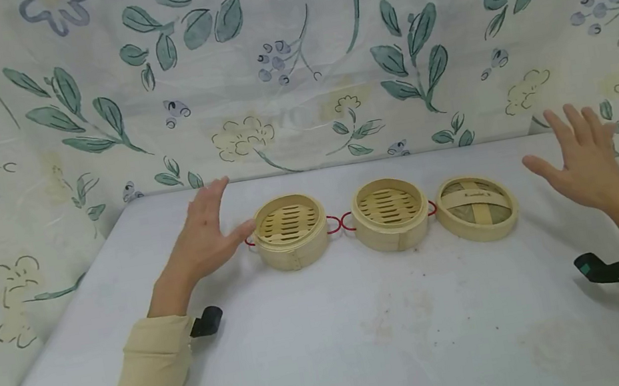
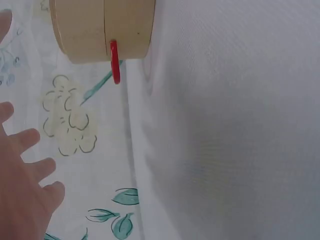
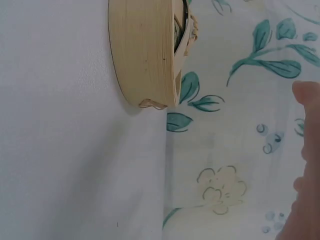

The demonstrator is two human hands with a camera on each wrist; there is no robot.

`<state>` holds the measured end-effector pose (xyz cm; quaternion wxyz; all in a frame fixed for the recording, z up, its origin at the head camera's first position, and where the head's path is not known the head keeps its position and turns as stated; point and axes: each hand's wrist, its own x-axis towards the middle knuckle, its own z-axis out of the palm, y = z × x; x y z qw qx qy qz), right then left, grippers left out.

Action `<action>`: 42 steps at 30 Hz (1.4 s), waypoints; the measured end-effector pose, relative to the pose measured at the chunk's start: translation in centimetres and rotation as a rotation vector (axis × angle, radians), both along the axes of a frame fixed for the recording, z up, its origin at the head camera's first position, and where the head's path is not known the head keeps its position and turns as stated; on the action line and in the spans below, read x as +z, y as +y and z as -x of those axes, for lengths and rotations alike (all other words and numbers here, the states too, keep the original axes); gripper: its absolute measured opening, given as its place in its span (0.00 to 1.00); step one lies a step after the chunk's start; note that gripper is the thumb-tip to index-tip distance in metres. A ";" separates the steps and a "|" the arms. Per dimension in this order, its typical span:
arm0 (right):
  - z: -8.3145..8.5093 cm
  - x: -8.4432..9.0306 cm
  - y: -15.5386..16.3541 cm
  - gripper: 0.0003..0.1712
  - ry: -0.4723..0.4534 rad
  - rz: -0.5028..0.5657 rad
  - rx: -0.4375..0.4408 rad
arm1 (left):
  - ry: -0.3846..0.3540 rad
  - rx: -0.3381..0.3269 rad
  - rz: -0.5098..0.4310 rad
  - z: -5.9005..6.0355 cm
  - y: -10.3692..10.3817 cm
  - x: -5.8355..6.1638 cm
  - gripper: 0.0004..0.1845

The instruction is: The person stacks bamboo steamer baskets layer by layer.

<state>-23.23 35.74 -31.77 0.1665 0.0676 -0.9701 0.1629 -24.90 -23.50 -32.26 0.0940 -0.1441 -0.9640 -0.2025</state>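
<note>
Three bamboo pieces stand in a row on the white table (image 1: 332,338). The left steamer basket (image 1: 290,230) has red loop handles and is seen from the side as the left basket (image 2: 102,27) in the left wrist view. The middle steamer basket (image 1: 389,212) stands beside it. A woven lid (image 1: 476,207) lies upside down at the right, shown on edge as the lid (image 3: 147,52) in the right wrist view. My left hand (image 1: 207,228) hovers open just left of the left basket, holding nothing. Right of the lid, my right hand (image 1: 581,158) is raised, fingers spread, holding nothing.
A floral cloth backdrop (image 1: 289,61) rises behind the table and along both sides. Black wrist-camera mounts (image 1: 604,270) sit by both sleeves. Faint stains mark the table's front middle.
</note>
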 end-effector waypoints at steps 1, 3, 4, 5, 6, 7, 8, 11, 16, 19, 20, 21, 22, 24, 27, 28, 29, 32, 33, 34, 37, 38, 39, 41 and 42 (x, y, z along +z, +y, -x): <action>0.0 0.0 0.0 0.51 0.001 0.005 0.007 | -0.021 -0.001 -0.002 -0.1 0.1 0.0 0.50; 0.0 0.0 -0.1 0.51 0.001 0.018 0.019 | -0.067 0.001 -0.003 -0.2 0.3 0.0 0.50; 0.0 0.0 -0.2 0.51 -0.003 0.029 0.027 | -0.085 0.004 -0.006 -0.2 0.4 0.0 0.50; -0.1 0.0 -0.3 0.51 -0.007 0.040 0.036 | -0.103 0.007 -0.007 -0.3 0.5 0.0 0.50; -0.1 0.1 -0.3 0.51 -0.009 0.048 0.044 | -0.115 0.011 -0.009 -0.3 0.6 0.0 0.50; -0.1 0.1 -0.4 0.51 -0.012 0.057 0.052 | -0.123 0.013 -0.008 -0.3 0.6 -0.1 0.50; -0.1 0.1 -0.5 0.51 -0.018 0.064 0.059 | -0.130 0.016 -0.008 -0.2 0.7 -0.1 0.50; 0.0 0.2 -0.9 0.52 -0.024 0.075 0.078 | -0.145 0.021 -0.009 -0.2 0.8 -0.3 0.51; 0.0 0.2 -1.6 0.53 -0.023 0.095 0.118 | -0.172 0.018 -0.006 -0.2 1.0 -0.4 0.53; 0.0 0.4 -2.0 0.54 -0.022 0.107 0.132 | -0.196 0.013 -0.011 -0.2 1.1 -0.5 0.55; 0.0 0.5 -2.2 0.54 -0.026 0.106 0.131 | -0.203 0.014 -0.015 -0.2 1.2 -0.6 0.56; -0.1 0.6 -2.4 0.54 -0.028 0.108 0.135 | -0.211 0.016 -0.015 -0.2 1.2 -0.6 0.57; -0.1 0.6 -2.6 0.55 -0.030 0.108 0.138 | -0.220 0.016 -0.017 -0.2 1.3 -0.7 0.57; -0.1 0.8 -3.0 0.56 -0.037 0.111 0.144 | -0.237 0.018 -0.020 -0.1 1.4 -0.8 0.59; -0.2 0.9 -3.6 0.57 -0.049 0.115 0.169 | -0.257 0.018 -0.028 -0.1 1.6 -0.9 0.60; -0.2 0.9 -3.7 0.57 -0.056 0.119 0.177 | -0.262 0.015 -0.031 -0.1 1.6 -0.9 0.60; -0.1 0.9 -3.9 0.58 -0.065 0.123 0.185 | -0.265 0.012 -0.034 -0.1 1.6 -0.9 0.60; -0.1 0.8 -4.4 0.58 -0.093 0.151 0.211 | -0.269 0.001 -0.043 -0.1 1.7 -1.1 0.60; -0.1 0.8 -4.6 0.58 -0.102 0.165 0.219 | -0.271 -0.004 -0.047 -0.1 1.8 -1.1 0.59; -0.1 0.8 -4.7 0.58 -0.108 0.176 0.222 | -0.271 -0.010 -0.051 -0.1 1.8 -1.2 0.59; -0.2 0.8 -5.3 0.56 -0.113 0.207 0.243 | -0.281 -0.024 -0.068 -0.2 1.9 -1.3 0.60; -0.2 0.8 -5.5 0.56 -0.112 0.209 0.246 | -0.286 -0.027 -0.074 -0.2 1.9 -1.3 0.60; -0.2 0.8 -5.7 0.56 -0.112 0.211 0.250 | -0.291 -0.030 -0.081 -0.2 1.9 -1.3 0.60; -0.2 0.8 -6.1 0.56 -0.125 0.219 0.260 | -0.299 -0.036 -0.095 -0.2 1.9 -1.3 0.61; -0.2 0.8 -6.3 0.56 -0.135 0.222 0.262 | -0.303 -0.039 -0.101 -0.2 2.0 -1.4 0.61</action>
